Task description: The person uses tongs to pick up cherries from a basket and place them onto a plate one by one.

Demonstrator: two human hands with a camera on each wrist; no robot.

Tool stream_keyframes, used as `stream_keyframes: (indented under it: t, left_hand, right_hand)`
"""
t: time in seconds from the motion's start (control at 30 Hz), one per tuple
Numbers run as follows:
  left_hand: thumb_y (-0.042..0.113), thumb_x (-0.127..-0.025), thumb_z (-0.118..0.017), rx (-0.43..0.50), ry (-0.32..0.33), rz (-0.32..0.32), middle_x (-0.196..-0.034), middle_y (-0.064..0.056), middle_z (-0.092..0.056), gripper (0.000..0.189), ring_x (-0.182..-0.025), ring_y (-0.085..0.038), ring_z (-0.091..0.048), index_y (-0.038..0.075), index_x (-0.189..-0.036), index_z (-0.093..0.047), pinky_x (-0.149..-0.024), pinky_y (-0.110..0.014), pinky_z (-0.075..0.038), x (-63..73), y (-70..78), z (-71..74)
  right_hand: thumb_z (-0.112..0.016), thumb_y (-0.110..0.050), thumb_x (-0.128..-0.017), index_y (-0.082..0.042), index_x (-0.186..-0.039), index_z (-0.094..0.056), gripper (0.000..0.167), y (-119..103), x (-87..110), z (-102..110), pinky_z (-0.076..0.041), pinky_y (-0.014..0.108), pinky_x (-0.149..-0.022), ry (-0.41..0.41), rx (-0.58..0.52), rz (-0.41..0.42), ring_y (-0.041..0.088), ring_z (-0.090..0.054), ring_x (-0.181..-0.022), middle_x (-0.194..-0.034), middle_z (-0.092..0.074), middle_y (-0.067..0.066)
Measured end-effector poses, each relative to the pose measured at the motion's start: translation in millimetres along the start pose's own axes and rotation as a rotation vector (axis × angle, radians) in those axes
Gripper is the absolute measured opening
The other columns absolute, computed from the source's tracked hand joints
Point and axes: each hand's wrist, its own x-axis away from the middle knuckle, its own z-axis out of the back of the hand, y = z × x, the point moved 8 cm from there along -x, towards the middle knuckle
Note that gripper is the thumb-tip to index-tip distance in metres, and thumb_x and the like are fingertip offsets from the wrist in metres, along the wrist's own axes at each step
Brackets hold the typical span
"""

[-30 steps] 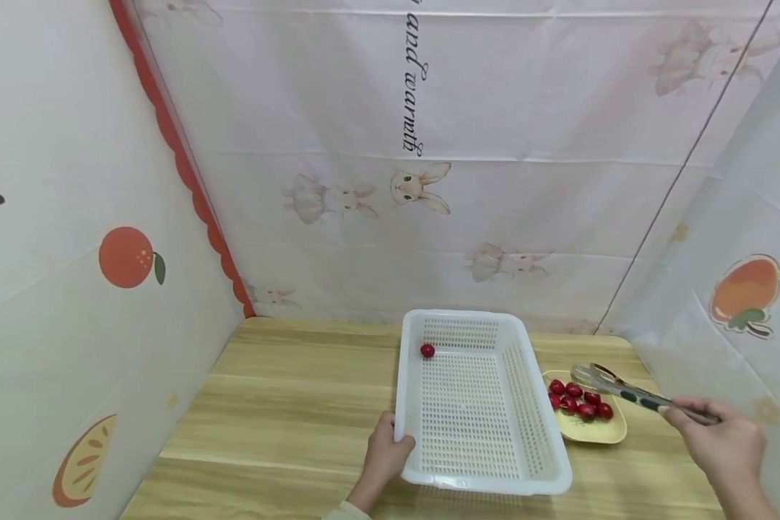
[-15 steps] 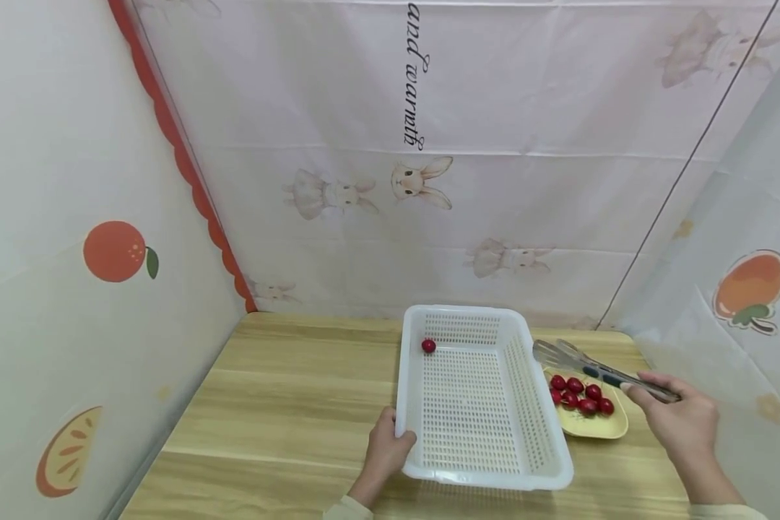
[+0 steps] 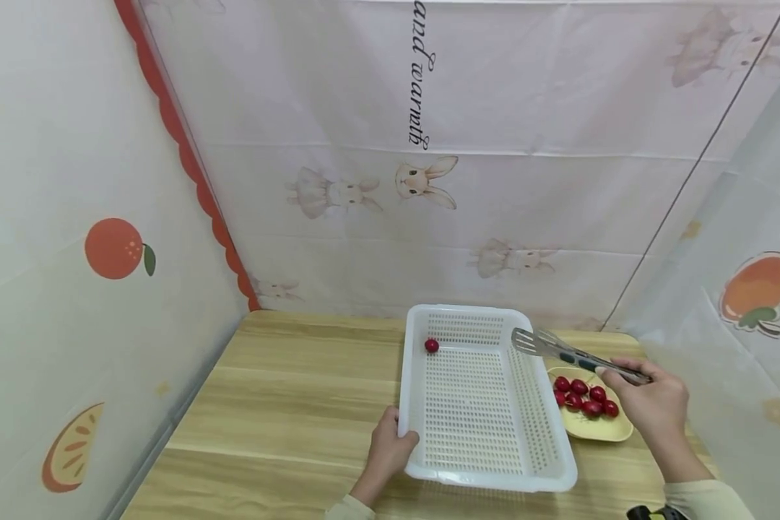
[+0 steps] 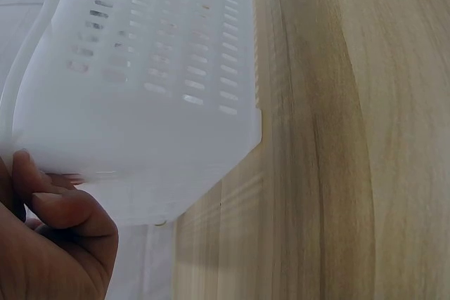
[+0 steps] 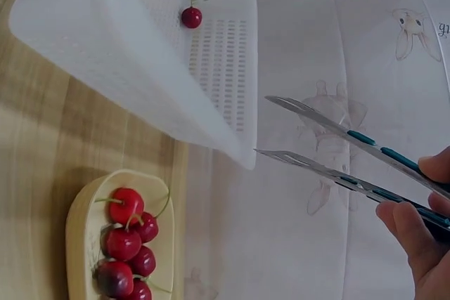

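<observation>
A white perforated plastic basket stands on the table, one cherry lying in its far left corner. My left hand grips the basket's left rim near the front corner; in the left wrist view, fingers curl round that rim. My right hand holds metal tongs with dark green grips. Their tips are spread apart, nothing between them, and overlap the basket's right rim in the head view. Below the tongs, several cherries with stems lie on a pale yellow plate.
The light wood table stretches out left of the basket. A printed fabric wall rises behind the table, and more fabric walls close in at the left and right. The plate sits close against the basket's right side.
My right hand has carried the open tongs leftward, from over the plate to the basket's right rim. My left hand keeps its grip, and the basket has stayed in place.
</observation>
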Motion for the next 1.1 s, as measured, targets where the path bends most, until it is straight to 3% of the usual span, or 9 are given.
stream_keyframes:
  t: [0.13,0.43,0.8,1.1]
  left_hand:
    - [-0.004,-0.074,-0.056,0.016,-0.010,0.002,-0.089,-0.017,-0.058,0.034,-0.073,-0.022,-0.061,-0.009,-0.106,-0.047,-0.059,-0.033,-0.054,-0.5,0.6,-0.9]
    - [-0.004,-0.074,-0.056,0.021,-0.023,-0.001,-0.092,-0.018,-0.057,0.035,-0.075,-0.022,-0.061,-0.009,-0.108,-0.046,-0.061,-0.034,-0.054,-1.2,0.7,-0.9]
    - [-0.004,-0.074,-0.056,0.032,-0.033,0.024,-0.092,-0.017,-0.057,0.034,-0.076,-0.024,-0.061,-0.008,-0.106,-0.047,-0.061,-0.036,-0.055,-0.4,-5.1,-2.6]
    - [-0.004,-0.074,-0.056,0.025,-0.026,0.030,-0.095,-0.020,-0.057,0.035,-0.078,-0.025,-0.061,-0.009,-0.107,-0.047,-0.062,-0.036,-0.055,-1.8,-1.2,-2.4]
  right_hand:
    - [-0.076,-0.009,-0.072,0.005,-0.095,-0.068,0.028,-7.7,-0.9,-7.2,-0.044,0.013,-0.046,0.007,-0.039,0.041,-0.008,-0.053,-0.056,-0.073,-0.058,-0.015]
    - [-0.073,-0.002,-0.073,0.004,-0.093,-0.069,0.021,-24.9,-0.8,-38.3,-0.045,0.017,-0.043,-0.072,-0.074,0.148,0.000,-0.054,-0.051,-0.086,-0.066,0.020]
    - [-0.073,0.001,-0.072,0.004,-0.090,-0.068,0.018,-33.7,-3.2,-75.0,-0.047,0.017,-0.046,-0.172,-0.108,0.209,0.001,-0.058,-0.057,-0.081,-0.067,0.019]
    - [-0.073,0.000,-0.073,0.003,-0.087,-0.068,0.015,-45.0,-6.0,-108.0,-0.050,0.019,-0.053,-0.263,-0.089,0.227,0.018,-0.065,-0.068,-0.086,-0.066,0.018]
